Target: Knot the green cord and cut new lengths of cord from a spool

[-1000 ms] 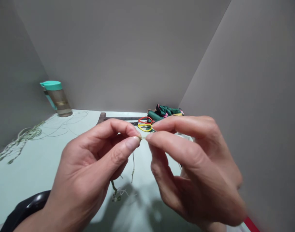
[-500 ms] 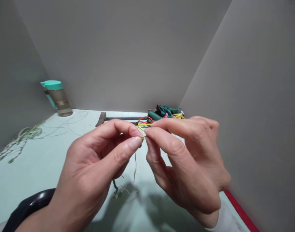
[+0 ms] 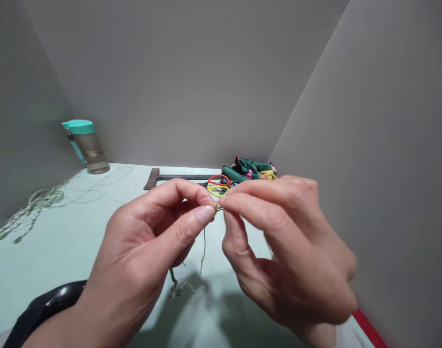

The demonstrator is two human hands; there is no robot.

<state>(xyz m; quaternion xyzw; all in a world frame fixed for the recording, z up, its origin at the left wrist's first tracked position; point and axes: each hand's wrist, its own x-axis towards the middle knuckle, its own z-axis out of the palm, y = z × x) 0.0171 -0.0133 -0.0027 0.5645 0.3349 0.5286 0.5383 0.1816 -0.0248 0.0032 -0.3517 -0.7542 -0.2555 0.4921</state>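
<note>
Left hand (image 3: pixel 151 237) pinches cord (image 3: pixel 220 209); right hand (image 3: pixel 296 246) narrow at cord, hold unclear. Knotted section (image 3: pixel 173 276) formed; loose ends (image 3: pixel 194 288) unworked.

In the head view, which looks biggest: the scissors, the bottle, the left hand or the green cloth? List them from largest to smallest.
1. Left hand, though it is nearest the camera
2. Bottle
3. Green cloth
4. Scissors, partly hidden, judged by what shows

Black wristband (image 3: pixel 57 300), pale sleeve (image 3: pixel 346 336).
</note>
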